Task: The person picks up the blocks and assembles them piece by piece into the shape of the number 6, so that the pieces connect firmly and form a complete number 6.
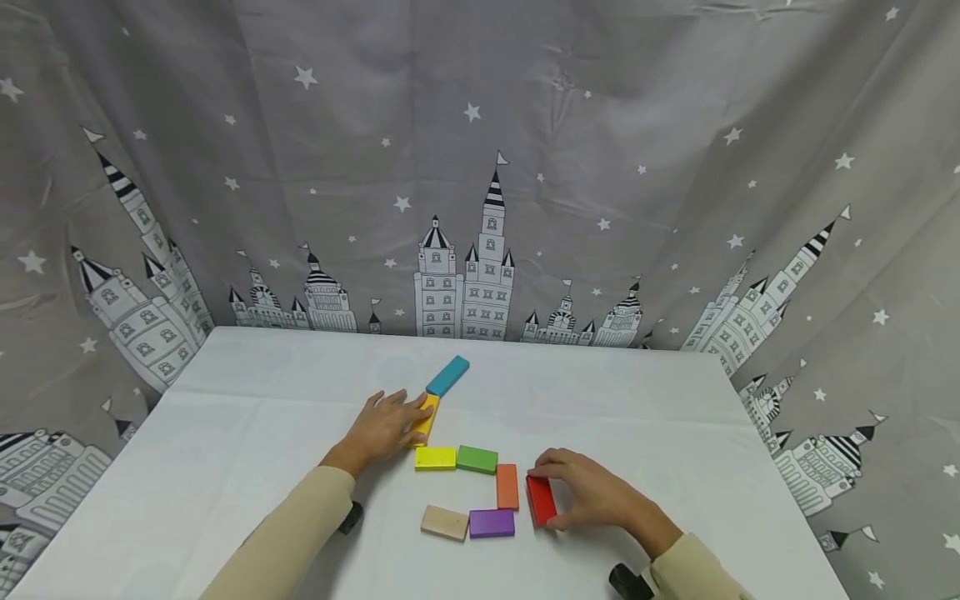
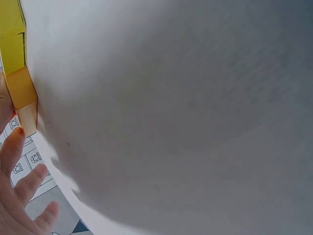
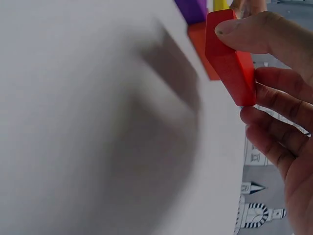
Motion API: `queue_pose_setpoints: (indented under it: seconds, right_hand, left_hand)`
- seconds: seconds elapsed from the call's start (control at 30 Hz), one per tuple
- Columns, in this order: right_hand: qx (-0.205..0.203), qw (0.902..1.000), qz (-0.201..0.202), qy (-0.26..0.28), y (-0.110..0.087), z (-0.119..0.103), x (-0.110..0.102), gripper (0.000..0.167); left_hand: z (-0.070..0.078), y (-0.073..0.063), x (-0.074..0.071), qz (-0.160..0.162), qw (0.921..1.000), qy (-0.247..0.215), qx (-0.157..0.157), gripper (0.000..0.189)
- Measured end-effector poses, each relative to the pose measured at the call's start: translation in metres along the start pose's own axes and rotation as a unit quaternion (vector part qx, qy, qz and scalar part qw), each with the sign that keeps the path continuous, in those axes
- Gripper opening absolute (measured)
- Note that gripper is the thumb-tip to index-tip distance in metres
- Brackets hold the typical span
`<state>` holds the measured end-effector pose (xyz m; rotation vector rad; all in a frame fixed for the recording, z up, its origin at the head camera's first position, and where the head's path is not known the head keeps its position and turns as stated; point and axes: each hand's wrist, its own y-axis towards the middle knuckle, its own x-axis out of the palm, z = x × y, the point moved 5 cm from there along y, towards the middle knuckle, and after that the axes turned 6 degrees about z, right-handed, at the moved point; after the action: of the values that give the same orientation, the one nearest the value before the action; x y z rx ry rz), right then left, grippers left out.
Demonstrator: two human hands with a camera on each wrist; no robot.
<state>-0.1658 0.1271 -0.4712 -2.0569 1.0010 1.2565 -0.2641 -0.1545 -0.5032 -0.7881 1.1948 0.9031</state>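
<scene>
The left hand [image 1: 381, 428] pinches the amber block [image 1: 425, 426] on the counter [image 1: 637, 400], the blue block [image 1: 447, 376] at its one o'clock, the yellow block [image 1: 435, 459] toward six. I see the right hand [image 1: 592, 487] pinching the red block [image 1: 541, 502], near the orange block [image 1: 507, 487], between three and four o'clock from it.

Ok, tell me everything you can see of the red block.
The red block is smooth, plain, oblong, perhaps painted wood. The right hand pinches it by its short ends, thumb at the near end, fingers at the far. Its far end angles slightly left. It appears lifted off the white table, right of the orange block, not touching it.
</scene>
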Motion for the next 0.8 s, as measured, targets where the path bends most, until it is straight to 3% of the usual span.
queue_pose_setpoints:
  seconds: [0.8]
  right_hand:
    - [-0.092, 0.9953, -0.027, 0.011, 0.075, -0.053, 0.014, 0.057]
  left_hand:
    - [0.001, 0.000, -0.002, -0.003, 1.0000, 0.002, -0.007, 0.057]
